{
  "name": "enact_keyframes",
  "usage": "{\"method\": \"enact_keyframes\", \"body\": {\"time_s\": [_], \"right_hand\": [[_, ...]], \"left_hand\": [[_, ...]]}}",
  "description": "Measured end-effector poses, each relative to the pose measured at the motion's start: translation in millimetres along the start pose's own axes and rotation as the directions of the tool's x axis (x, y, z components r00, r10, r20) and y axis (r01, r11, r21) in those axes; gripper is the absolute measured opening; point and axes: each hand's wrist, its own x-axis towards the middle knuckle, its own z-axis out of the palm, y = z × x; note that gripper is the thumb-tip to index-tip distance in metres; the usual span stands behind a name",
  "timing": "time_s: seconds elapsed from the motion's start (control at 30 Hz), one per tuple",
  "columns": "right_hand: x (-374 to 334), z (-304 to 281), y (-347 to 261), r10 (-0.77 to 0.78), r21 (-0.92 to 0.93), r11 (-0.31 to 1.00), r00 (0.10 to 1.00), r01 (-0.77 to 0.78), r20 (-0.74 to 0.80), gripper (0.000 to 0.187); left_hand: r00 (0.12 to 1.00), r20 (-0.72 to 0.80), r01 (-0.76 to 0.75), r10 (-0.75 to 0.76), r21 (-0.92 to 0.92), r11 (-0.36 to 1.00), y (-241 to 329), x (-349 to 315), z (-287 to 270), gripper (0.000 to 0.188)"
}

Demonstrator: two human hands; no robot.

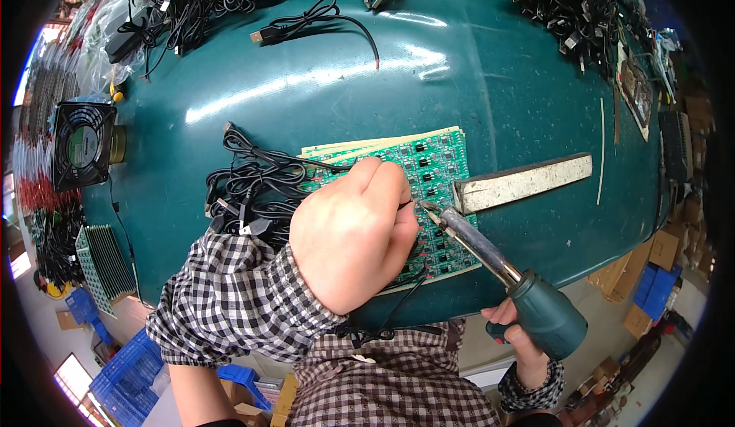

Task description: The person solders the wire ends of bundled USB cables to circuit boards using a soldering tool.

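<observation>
A stack of green circuit boards [452, 159] lies on the table in front of me, several small black parts in rows on the top one. Over the boards, my left hand [348, 228] is closed in a pinch; a short bit of black cable [404, 206] shows at its fingertips. My right hand [527, 346] grips a soldering gun [547, 316] with a dark green body. Its metal barrel slants up and left, and the tip comes close to my left fingertips at the board. Black USB cables [256, 163] lie bundled left of the boards, some running onto them.
A worn pale bar [528, 183] touches the boards' right side. Beyond lies one loose USB cable [306, 25]. Cable heaps [563, 13] line the far edge. A black fan [83, 145] stands at the left edge, above a row of upright boards [107, 270].
</observation>
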Motion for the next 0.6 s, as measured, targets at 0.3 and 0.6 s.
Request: {"method": "enact_keyframes", "body": {"time_s": [0.3,0.6], "right_hand": [[-1.4,7.7,-9.1,-0.018,0.136,0.99,0.997,0.027,-0.07,0.049],[15.5,10.5,-8.6,-0.236,0.189,0.943,0.953,0.272,-0.192,0.07]], "left_hand": [[1.0,0.003,0.0,0.0,0.002,1.0,1.1,0.4,0.7,0.016],[1.0,0.019,0.006,-0.006,0.013,1.0,1.7,0.3,-0.7,0.016]]}}
